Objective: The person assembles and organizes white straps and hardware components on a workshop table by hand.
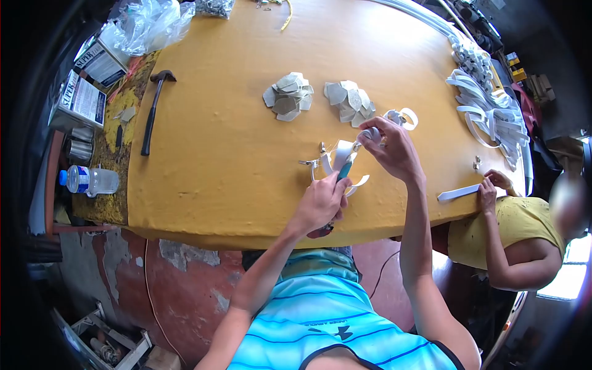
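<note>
Two hands close together over the yellow table (216, 154) | left hand (320, 203) shut tight around a blue-handled tool (345, 166), near the front edge | right hand (391, 148) pinches a curled white strip (340, 152) just past it | another person's hand (490, 188) rests on a flat strip (459, 193) at the right | farther back: two piles of tan pieces (288, 95), hammer (154, 111) far left

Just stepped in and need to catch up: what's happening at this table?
The person wearing the camera holds a teal-handled tool in the left hand, its tip at a curved white strip that the right hand pinches over the yellow table. Two piles of grey flat cut-outs lie just beyond, a black hammer farther left. At the table's right edge, another person in a yellow shirt handles a straight white strip.
</note>
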The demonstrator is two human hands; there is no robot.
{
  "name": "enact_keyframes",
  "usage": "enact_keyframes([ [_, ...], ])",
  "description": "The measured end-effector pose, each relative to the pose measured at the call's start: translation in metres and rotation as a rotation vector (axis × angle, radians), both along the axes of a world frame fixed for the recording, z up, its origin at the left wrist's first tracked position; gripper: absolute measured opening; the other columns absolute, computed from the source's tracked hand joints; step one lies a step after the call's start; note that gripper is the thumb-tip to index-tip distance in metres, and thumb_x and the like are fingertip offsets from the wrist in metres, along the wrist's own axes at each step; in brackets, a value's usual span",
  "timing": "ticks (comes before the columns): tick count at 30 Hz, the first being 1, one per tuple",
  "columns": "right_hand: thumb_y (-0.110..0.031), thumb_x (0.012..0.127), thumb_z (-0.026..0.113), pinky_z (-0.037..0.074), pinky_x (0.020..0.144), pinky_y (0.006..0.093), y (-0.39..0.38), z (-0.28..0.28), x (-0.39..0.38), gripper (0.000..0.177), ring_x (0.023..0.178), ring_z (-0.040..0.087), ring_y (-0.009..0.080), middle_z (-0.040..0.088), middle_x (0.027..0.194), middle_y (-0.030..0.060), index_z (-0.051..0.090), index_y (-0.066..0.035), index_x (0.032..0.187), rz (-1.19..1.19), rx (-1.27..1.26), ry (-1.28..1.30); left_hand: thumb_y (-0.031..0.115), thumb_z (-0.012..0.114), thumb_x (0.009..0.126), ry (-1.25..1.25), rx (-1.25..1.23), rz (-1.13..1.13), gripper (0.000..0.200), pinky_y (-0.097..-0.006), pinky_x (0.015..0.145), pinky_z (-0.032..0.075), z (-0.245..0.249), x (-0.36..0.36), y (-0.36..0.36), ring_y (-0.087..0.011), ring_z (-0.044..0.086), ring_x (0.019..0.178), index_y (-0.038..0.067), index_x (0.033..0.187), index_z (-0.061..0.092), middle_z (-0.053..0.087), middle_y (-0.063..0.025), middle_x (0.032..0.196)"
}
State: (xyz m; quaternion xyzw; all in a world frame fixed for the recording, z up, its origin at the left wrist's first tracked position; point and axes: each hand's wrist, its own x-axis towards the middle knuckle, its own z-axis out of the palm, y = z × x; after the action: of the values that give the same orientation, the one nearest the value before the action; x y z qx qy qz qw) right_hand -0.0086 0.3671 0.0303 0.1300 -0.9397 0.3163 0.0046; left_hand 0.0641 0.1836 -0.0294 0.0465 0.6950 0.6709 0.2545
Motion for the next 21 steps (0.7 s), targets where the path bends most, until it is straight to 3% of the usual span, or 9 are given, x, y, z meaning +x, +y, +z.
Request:
enact_keyframes([
  [2,-0.017,0.086,0.07,0.05,0.078,0.0382,0.0,-0.001,0.001,0.023,0.085,0.064,0.0263,0.066,0.097,0.011,0.068,-0.003,0.103,0.012,0.022,-0.002,0.028,0.043,0.104,-0.053,-0.04,-0.023,0.034,-0.0278,0.048,0.051,-0.005,0.0,0.005,-0.013,0.063,0.051,-0.001,0.107,0.06,0.062,-0.0052,0.066],
  [10,-0.014,0.088,0.068,0.049,0.077,0.0368,-0.002,0.003,0.004,0.028,0.081,0.06,0.0252,0.061,0.092,0.0107,0.068,-0.008,0.115,0.077,0.122,0.031,0.031,0.041,0.104,0.011,-0.134,-0.017,0.037,-0.0296,0.049,0.051,-0.005,-0.008,0.014,-0.0158,0.064,0.049,-0.001,0.106,0.059,0.061,-0.006,0.064],
  [12,-0.014,0.09,0.066,0.05,0.077,0.039,-0.005,0.007,0.006,0.027,0.085,0.064,0.0267,0.061,0.098,0.0105,0.067,-0.009,0.117,0.087,0.149,0.002,0.031,0.041,0.104,0.013,-0.133,-0.015,0.037,-0.0297,0.049,0.051,-0.004,-0.009,0.014,-0.0157,0.064,0.049,-0.001,0.105,0.058,0.061,-0.006,0.064],
  [14,-0.013,0.09,0.065,0.05,0.077,0.0386,-0.005,0.007,0.008,0.029,0.085,0.064,0.0263,0.061,0.099,0.0107,0.066,-0.009,0.119,0.102,0.13,-0.003,0.031,0.04,0.103,-0.003,-0.133,-0.02,0.034,-0.038,0.057,0.055,-0.002,-0.01,0.013,-0.0247,0.067,0.053,0.001,0.101,0.054,0.061,-0.0102,0.062],
  [18,-0.01,0.091,0.065,0.051,0.077,0.0382,-0.01,0.012,0.012,0.032,0.085,0.064,0.0252,0.059,0.102,0.0112,0.065,-0.009,0.123,0.116,0.109,-0.022,0.032,0.04,0.103,-0.01,-0.113,-0.027,0.034,-0.0381,0.057,0.055,-0.005,-0.012,0.015,-0.024,0.067,0.053,0.0,0.101,0.054,0.061,-0.0098,0.062],
  [20,-0.01,0.091,0.065,0.05,0.078,0.0378,-0.009,0.01,0.014,0.034,0.086,0.064,0.0251,0.059,0.105,0.0112,0.064,-0.01,0.124,0.131,0.081,0.013,0.03,0.039,0.104,-0.001,-0.09,-0.018,0.037,-0.0288,0.047,0.05,-0.006,-0.014,0.016,-0.0149,0.064,0.049,-0.002,0.104,0.058,0.059,-0.0056,0.061],
  [21,-0.01,0.09,0.066,0.05,0.078,0.0374,-0.009,0.008,0.016,0.036,0.087,0.064,0.0249,0.059,0.109,0.0112,0.064,-0.011,0.126,0.144,0.05,0.049,0.03,0.039,0.104,0.001,-0.088,-0.014,0.037,-0.0288,0.047,0.05,-0.006,-0.014,0.017,-0.0149,0.064,0.049,-0.002,0.104,0.058,0.059,-0.0056,0.061],
])
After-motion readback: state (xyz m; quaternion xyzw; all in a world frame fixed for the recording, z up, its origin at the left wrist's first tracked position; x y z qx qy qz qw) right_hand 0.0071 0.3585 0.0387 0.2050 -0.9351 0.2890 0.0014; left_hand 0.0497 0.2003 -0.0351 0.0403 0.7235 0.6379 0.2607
